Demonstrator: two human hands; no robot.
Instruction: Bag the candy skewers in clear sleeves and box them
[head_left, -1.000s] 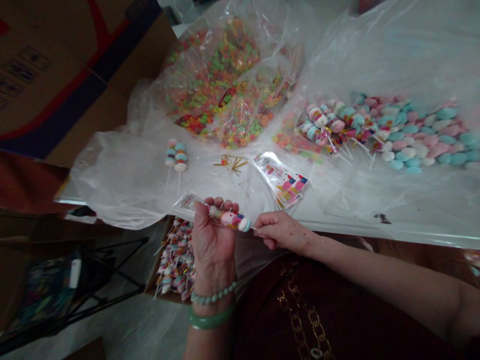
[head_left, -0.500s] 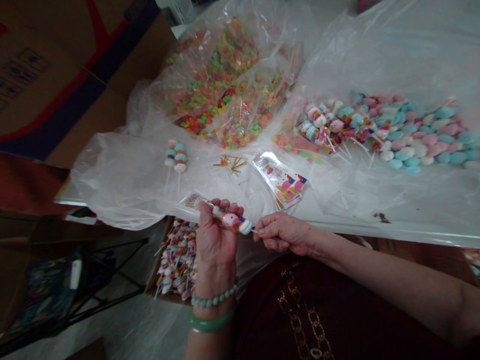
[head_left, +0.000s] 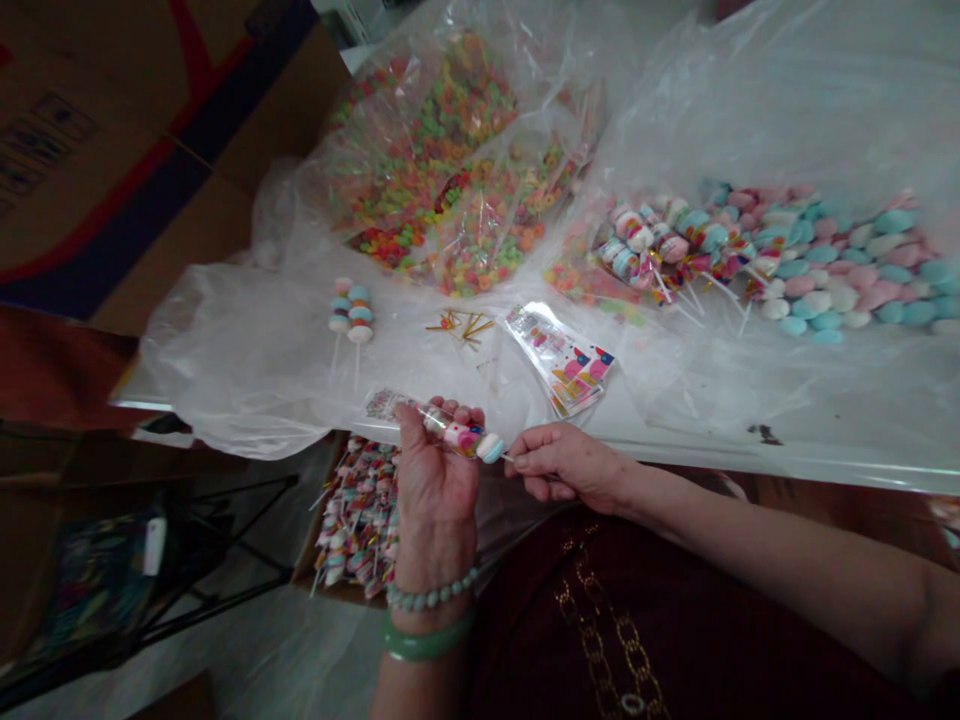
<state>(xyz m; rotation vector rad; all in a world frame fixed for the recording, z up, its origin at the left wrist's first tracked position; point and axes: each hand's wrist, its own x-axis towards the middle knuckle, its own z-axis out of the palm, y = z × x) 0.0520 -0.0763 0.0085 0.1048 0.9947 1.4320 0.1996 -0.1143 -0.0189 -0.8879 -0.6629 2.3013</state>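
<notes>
My left hand (head_left: 435, 470) grips a clear printed bag (head_left: 390, 405) with a pastel marshmallow skewer (head_left: 466, 440) partly inside it. The skewer's pink and blue candies lie just above my fingers. My right hand (head_left: 562, 465) pinches the thin white stick (head_left: 510, 458) where it sticks out of the candy end. The two hands are close together, and the stick's lower length is hidden by my right fingers.
Plastic sheeting covers the table, with cereal-ring candy bags (head_left: 442, 170), a marshmallow heap (head_left: 825, 280), a stack of printed bags (head_left: 559, 360), gold twist ties (head_left: 459, 325) and loose skewers (head_left: 352, 315). A box of wrapped skewers (head_left: 356, 520) sits below the table edge.
My left hand and the bag have shifted slightly to the right, and the bag lies a little flatter. My right hand stays pinched on the stick.
</notes>
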